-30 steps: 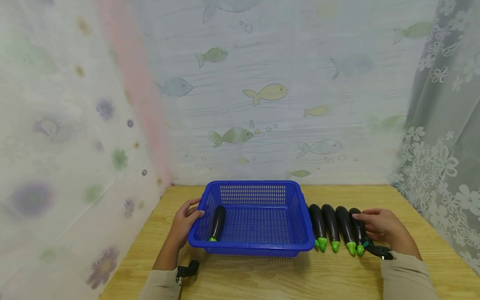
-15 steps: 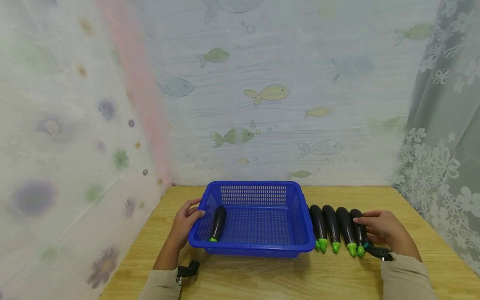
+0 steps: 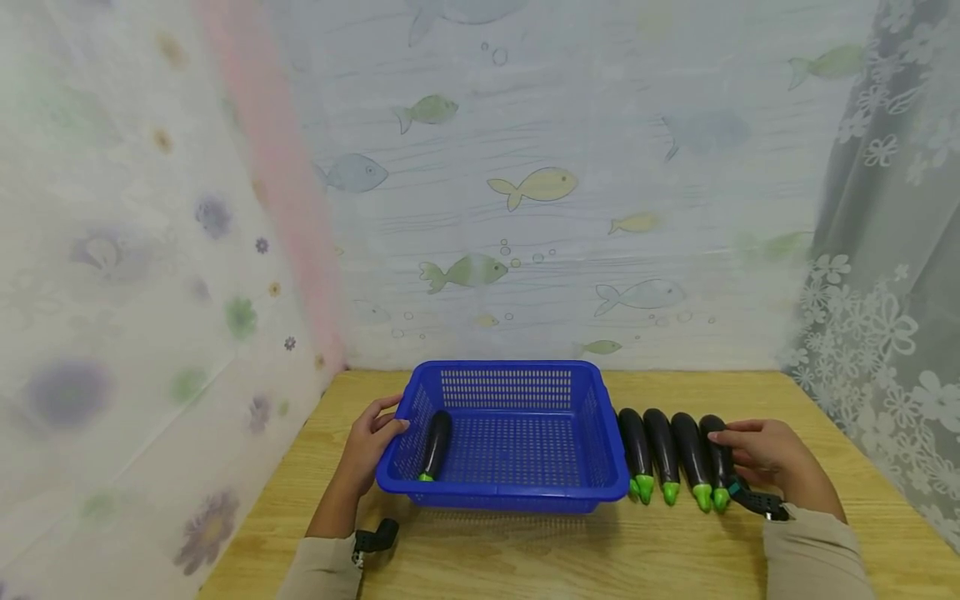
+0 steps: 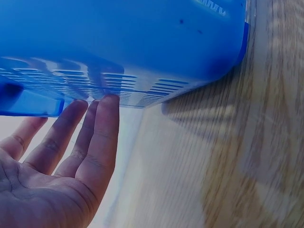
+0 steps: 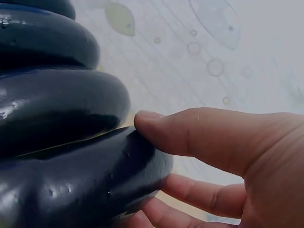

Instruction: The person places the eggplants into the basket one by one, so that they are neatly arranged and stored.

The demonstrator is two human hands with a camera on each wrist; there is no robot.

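Note:
A blue plastic basket [image 3: 502,492] with slotted walls stands in the middle of the table in the head view. One dark eggplant [image 3: 437,444] with a green stem end lies inside, along its left wall. My left hand [image 3: 372,439] holds the basket's left side, thumb at the rim; in the left wrist view, its fingers [image 4: 102,137] reach the slotted outer wall. To the right of the basket, several eggplants [image 3: 661,454] lie side by side. My right hand [image 3: 768,454] grips the rightmost eggplant [image 5: 90,180], thumb on top and fingers around its far side.
The wooden table [image 3: 510,558] carries everything and ends at a wall covering [image 3: 525,317] printed with fish. A flowered sheet [image 3: 187,400] hangs on the left, a lace curtain [image 3: 892,333] on the right. The row of eggplants lies close against the basket's right side.
The right thumb has shifted slightly to the right on the rightmost eggplant. The left hand, the basket and the other eggplants look unmoved.

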